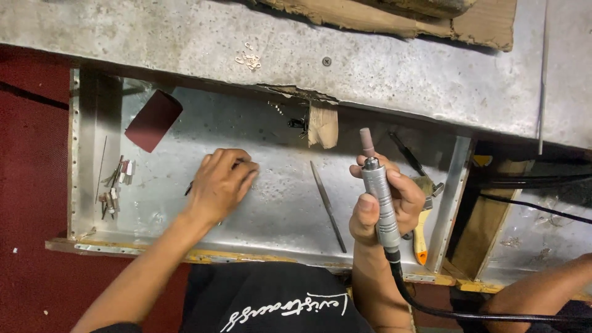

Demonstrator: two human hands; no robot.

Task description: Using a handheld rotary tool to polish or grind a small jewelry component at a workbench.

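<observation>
My right hand [394, 200] grips a silver rotary handpiece [381, 206] upright, its pinkish cylindrical grinding tip [367, 143] pointing away from me and a black cable [431, 308] trailing from its base. My left hand [221, 184] rests palm down in a shallow metal drawer tray [283, 209], fingers curled over a small dark tool whose end [189, 188] sticks out at the left. A slim metal file [327, 206] lies on the tray between both hands.
Small burrs and bits [114, 185] lie at the tray's left. A dark red sandpaper piece [154, 120] leans at the back left. A brush with yellow-orange handle [421, 237] sits by my right hand. Small white rings [249, 60] lie on the metal benchtop [394, 68]. Another person's arm [542, 293] shows lower right.
</observation>
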